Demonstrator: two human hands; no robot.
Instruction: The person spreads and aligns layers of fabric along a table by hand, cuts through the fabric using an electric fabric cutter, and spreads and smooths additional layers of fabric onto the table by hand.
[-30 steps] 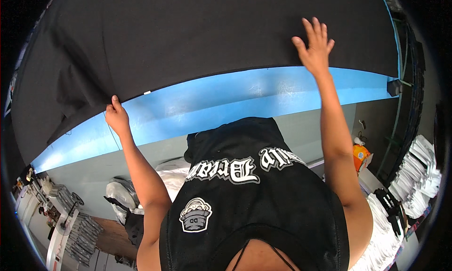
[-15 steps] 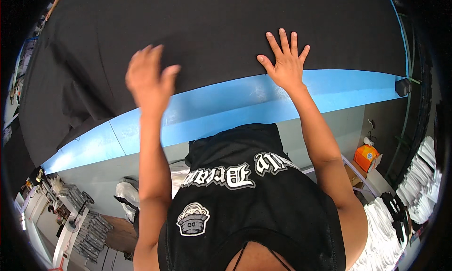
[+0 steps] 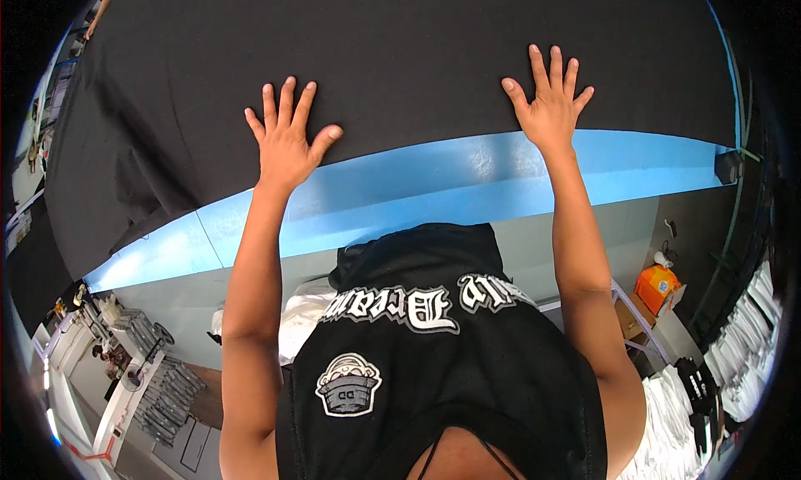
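Observation:
A wide sheet of black fabric (image 3: 400, 63) covers most of the blue-edged table (image 3: 409, 175). My left hand (image 3: 288, 138) lies flat on the fabric near its front edge, fingers spread and nothing held. Farther right, my right hand (image 3: 551, 100) also rests palm down on the cloth with its fingers apart. Between the two hands the fabric looks smooth. Toward the left end it bunches into folds (image 3: 142, 175) beside the table's edge.
Another person's arm (image 3: 102, 9) reaches in at the far left corner. Stacks of white material (image 3: 667, 422) and an orange box (image 3: 657, 286) are at the lower right. On the left below stand grey bundles (image 3: 167, 405) and a small fan (image 3: 132, 378).
My left hand, blurred and apparently raised before, now lies spread on the fabric. My right hand has slid a little to the right, still flat.

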